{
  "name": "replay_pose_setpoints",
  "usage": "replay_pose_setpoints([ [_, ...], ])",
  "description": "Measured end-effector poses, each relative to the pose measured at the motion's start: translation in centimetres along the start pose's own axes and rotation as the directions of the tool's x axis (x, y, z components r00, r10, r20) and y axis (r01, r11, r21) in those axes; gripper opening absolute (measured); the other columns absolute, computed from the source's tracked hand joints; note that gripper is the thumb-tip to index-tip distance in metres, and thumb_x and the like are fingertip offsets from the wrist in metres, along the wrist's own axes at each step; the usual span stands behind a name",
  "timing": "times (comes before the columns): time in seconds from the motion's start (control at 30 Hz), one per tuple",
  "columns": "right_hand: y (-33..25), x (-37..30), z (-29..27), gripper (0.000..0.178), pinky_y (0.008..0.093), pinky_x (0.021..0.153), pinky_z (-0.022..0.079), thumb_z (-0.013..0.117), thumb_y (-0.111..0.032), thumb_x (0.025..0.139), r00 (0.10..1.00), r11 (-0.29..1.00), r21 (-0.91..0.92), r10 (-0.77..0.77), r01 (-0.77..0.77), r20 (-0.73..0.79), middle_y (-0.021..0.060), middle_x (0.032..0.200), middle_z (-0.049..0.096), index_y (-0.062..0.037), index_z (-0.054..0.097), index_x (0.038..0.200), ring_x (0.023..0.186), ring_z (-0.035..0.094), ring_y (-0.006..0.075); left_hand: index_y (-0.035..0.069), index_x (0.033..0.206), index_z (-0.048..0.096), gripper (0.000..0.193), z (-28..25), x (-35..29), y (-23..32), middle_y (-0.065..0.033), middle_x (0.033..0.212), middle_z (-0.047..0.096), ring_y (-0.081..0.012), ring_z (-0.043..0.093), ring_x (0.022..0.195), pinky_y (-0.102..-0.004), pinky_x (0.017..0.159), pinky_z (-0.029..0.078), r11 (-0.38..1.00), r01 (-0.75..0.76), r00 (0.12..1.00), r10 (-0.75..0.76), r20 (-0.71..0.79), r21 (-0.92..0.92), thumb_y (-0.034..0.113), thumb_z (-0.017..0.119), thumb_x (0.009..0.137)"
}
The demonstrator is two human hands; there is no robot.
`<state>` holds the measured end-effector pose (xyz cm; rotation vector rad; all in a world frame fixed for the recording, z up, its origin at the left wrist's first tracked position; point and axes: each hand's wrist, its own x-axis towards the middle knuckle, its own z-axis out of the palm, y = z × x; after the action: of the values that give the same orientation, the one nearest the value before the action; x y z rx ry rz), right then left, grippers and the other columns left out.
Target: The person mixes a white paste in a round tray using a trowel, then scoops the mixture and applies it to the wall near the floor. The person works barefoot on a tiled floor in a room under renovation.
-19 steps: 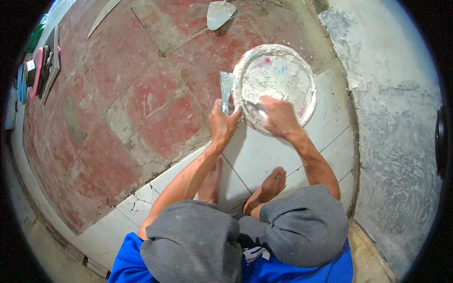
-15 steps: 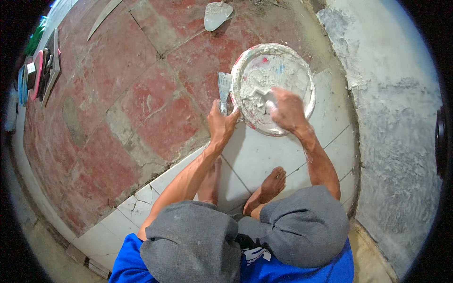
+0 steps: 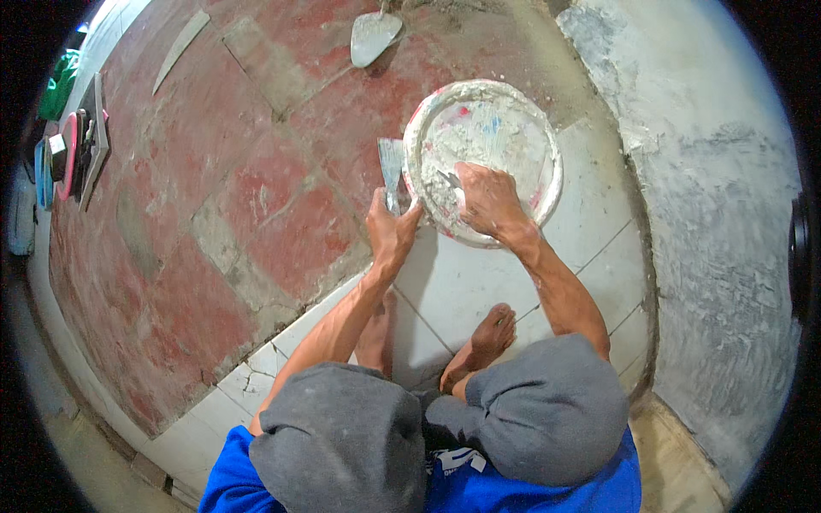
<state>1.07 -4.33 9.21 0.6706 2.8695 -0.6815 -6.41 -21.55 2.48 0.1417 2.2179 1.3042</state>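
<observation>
My left hand (image 3: 393, 227) grips a putty knife (image 3: 391, 161), its flat, smeared blade pointing away from me beside the left rim of a round white tub (image 3: 554, 175). The fingers of that hand are close against the tub's edge. Inside the tub lies lumpy whitish plaster (image 3: 445, 141), with red and blue marks showing through. Over the plaster, my right hand (image 3: 494, 201) is closed around a small scraping tool (image 3: 451, 179). Most of that tool is hidden by the hand, so its exact kind is unclear.
A pale, rounded blade (image 3: 376, 39) lies beyond the tub on worn red floor tiles (image 3: 282, 179). White tiles (image 3: 453, 278) run under the tub, and a patchy grey plastered wall (image 3: 710, 256) stands at right. Pink-edged, blue and dark items (image 3: 70, 158) lie far left. My bare foot (image 3: 489, 333) is near.
My right hand has moved left and slightly nearer over the plaster with its tool. The left hand still holds the putty knife by the rim. The whole view has shifted slightly.
</observation>
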Motion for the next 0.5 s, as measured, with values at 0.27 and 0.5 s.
replay_pose_setpoints([
  [0.27, 0.5, 0.7, -0.1, 0.024, 0.0511, 0.073, 0.054, 0.065, -0.015, 0.082, 0.986, 0.986, 0.106, 0.139, -0.129, -0.088, 0.0242, 0.084, 0.07, 0.0024, 0.066, 0.098, 0.08, 0.069, 0.0446, 0.001, 0.108, 0.061, 0.041, 0.0, 0.0, 0.0, -0.018, 0.093, 0.072, -0.027, 0.071, 0.084, -0.0419, 0.076, 0.054, 1.0, 0.001, 1.0, -0.001, 0.027, -0.002, 0.024, 0.08, 0.08],
  [0.5, 0.2, 2.6, -2.8, 0.037, 0.0513, 0.076, 0.055, 0.065, -0.037, 0.094, 0.916, 0.895, 0.282, 0.387, -0.345, -0.107, 0.0262, 0.085, 0.071, -0.0003, 0.07, 0.096, 0.083, 0.07, 0.0457, -0.001, 0.112, 0.062, 0.047, -0.4, -0.3, -0.2, -0.0189, 0.093, 0.072, -0.028, 0.07, 0.084, -0.0409, 0.077, 0.054, 0.998, -0.021, 0.997, 0.017, 0.074, 0.063, 0.028, 0.081, 0.08],
])
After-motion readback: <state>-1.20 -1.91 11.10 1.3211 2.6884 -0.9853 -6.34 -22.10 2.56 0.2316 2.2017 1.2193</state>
